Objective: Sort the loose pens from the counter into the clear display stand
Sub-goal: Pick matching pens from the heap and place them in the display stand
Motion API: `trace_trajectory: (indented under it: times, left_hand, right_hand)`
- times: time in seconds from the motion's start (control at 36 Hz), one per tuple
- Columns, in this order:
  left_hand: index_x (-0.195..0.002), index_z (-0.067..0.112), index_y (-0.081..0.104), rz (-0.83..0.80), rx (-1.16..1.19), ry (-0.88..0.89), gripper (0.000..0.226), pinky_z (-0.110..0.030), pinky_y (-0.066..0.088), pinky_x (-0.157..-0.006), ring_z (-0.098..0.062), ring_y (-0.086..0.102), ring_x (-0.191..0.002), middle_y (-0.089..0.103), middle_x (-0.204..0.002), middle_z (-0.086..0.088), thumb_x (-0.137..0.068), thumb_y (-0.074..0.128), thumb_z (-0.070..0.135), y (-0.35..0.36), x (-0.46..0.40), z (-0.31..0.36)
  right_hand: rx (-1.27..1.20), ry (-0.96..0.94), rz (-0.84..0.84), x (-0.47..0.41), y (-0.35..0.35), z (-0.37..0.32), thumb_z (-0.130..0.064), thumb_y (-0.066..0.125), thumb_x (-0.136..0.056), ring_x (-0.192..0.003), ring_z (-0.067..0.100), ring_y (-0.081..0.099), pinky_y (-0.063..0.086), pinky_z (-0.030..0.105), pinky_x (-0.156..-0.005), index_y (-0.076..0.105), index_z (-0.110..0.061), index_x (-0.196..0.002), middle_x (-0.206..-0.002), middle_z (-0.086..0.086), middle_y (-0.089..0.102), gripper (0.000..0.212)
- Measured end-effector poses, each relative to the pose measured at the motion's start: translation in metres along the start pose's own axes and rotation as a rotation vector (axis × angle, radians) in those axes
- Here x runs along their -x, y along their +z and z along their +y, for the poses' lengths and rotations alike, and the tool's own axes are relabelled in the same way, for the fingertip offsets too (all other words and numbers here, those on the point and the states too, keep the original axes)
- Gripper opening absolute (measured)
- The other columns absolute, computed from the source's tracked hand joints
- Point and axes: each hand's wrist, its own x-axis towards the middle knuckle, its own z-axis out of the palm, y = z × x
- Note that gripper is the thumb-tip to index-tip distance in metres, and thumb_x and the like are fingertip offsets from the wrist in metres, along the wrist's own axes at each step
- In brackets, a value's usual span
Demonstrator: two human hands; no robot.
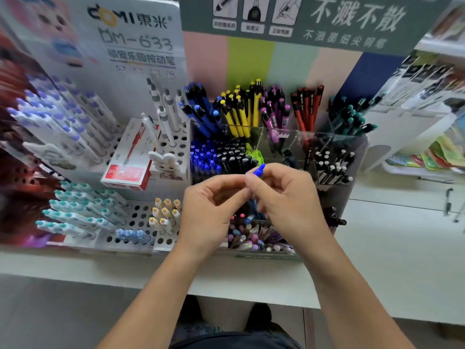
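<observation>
The right hand (284,195) pinches a blue pen (259,170) by its upper end; the left hand (214,205) has curled fingers meeting it there, though its grip is unclear. Both hover over the clear display stand (352,157) on the white bench (390,260).

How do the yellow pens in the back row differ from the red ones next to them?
The yellow pens have bright yellow barrels with black clips and yellow push-buttons; the red pens have orange-red barrels with dark tops. The yellow pens stand left of the purple pens, the red pens right of them. The yellow bunch looks fuller than the red bunch. Both stand tip-down in back compartments of the clear display stand, leaning slightly.
</observation>
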Motion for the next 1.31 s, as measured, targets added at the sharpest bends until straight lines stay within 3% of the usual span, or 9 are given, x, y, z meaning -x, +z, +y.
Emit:
trace_trajectory:
  times: [0.19,0.39,0.47,0.56,0.72,0.89,1.08,1.19,1.31]
  left_hand:
    - [-0.119,0.026,0.068,0.198,-0.509,0.190,0.027,-0.020,0.055,-0.068,-0.007,0.067,-0.077,0.068,-0.084,0.012,-0.093,0.071,0.021,-0.027,-0.002,0.004]
    - [-0.152,0.035,0.040,0.043,-0.973,0.182,0.060,-0.039,0.056,-0.068,-0.006,0.059,-0.066,0.059,-0.070,0.013,-0.097,0.062,0.037,-0.037,-0.017,0.007]
    - [-0.156,0.036,0.029,-0.011,-1.079,0.150,0.065,-0.044,0.055,-0.073,-0.017,0.063,-0.078,0.063,-0.080,0.010,-0.098,0.057,0.044,-0.030,-0.017,0.012]
    - [-0.157,0.037,0.023,-0.060,-1.117,0.146,0.066,-0.046,0.054,-0.076,-0.023,0.062,-0.086,0.062,-0.091,0.007,-0.100,0.055,0.042,-0.022,-0.017,0.014]
    - [-0.141,0.029,0.041,-0.112,-1.068,0.219,0.043,-0.045,0.053,-0.071,-0.022,0.056,-0.084,0.049,-0.100,0.005,-0.101,0.053,0.035,-0.008,-0.019,0.007]
    - [-0.116,0.013,0.068,0.183,-0.813,0.398,0.023,-0.022,0.052,-0.073,-0.005,0.060,-0.083,0.066,-0.100,0.006,-0.093,0.066,0.010,-0.037,-0.006,-0.009]
    - [-0.117,0.011,0.070,0.254,-0.787,0.390,0.025,-0.007,0.050,-0.074,-0.003,0.064,-0.079,0.069,-0.094,0.006,-0.092,0.069,0.008,-0.059,-0.009,-0.005]
    - [-0.120,0.009,0.070,0.257,-0.804,0.408,0.028,-0.012,0.052,-0.078,-0.003,0.063,-0.081,0.069,-0.098,0.006,-0.092,0.071,0.011,-0.055,-0.019,0.000]
    - [-0.121,0.011,0.071,0.253,-0.838,0.394,0.029,-0.035,0.059,-0.076,-0.009,0.066,-0.078,0.072,-0.093,0.004,-0.092,0.072,0.013,-0.055,-0.029,0.001]
  right_hand:
    - [-0.100,-0.312,0.332,-0.009,-0.006,-0.020,-0.012,0.054,-0.104,-0.062,0.015,0.062,0.050,0.026,-0.056,0.066,-0.013,-0.105,-0.072,-0.001,0.064,0.012]
    - [0.105,-0.354,0.244,-0.041,0.016,-0.014,-0.019,0.051,-0.104,-0.066,0.026,0.062,0.052,0.052,-0.062,0.064,-0.020,-0.112,-0.074,0.006,0.064,0.015]
    - [0.228,-0.381,0.185,-0.049,0.022,-0.015,-0.017,0.050,-0.104,-0.064,0.018,0.058,0.050,0.040,-0.062,0.063,-0.016,-0.111,-0.070,0.001,0.060,0.015]
    - [0.383,-0.417,0.142,-0.056,0.020,-0.023,-0.014,0.048,-0.104,-0.063,0.000,0.048,0.032,0.013,-0.063,0.060,-0.013,-0.108,-0.070,-0.017,0.047,0.012]
    - [0.584,-0.312,-0.055,-0.071,0.022,-0.042,-0.012,0.049,-0.101,-0.068,-0.005,0.053,0.035,0.007,-0.063,0.064,-0.013,-0.105,-0.079,-0.014,0.056,0.015]
    - [0.807,-0.232,-0.226,-0.082,0.031,-0.036,-0.025,0.058,-0.101,-0.093,0.024,0.058,0.049,0.038,-0.085,0.074,-0.014,-0.106,-0.104,0.004,0.058,0.021]
    - [0.631,-0.387,-0.030,-0.078,0.043,-0.030,-0.026,0.067,-0.097,-0.081,0.006,0.057,0.052,0.027,-0.079,0.076,-0.017,-0.111,-0.095,-0.004,0.069,0.019]
    - [0.636,-0.376,0.022,-0.077,0.043,-0.030,-0.022,0.074,-0.092,-0.085,0.011,0.068,0.058,0.034,-0.084,0.081,-0.017,-0.099,-0.091,-0.003,0.076,0.011]
    - [0.901,-0.283,-0.105,-0.088,0.042,-0.039,-0.027,0.072,-0.094,-0.092,0.020,0.067,0.057,0.037,-0.085,0.080,-0.019,-0.097,-0.096,0.002,0.073,0.012]
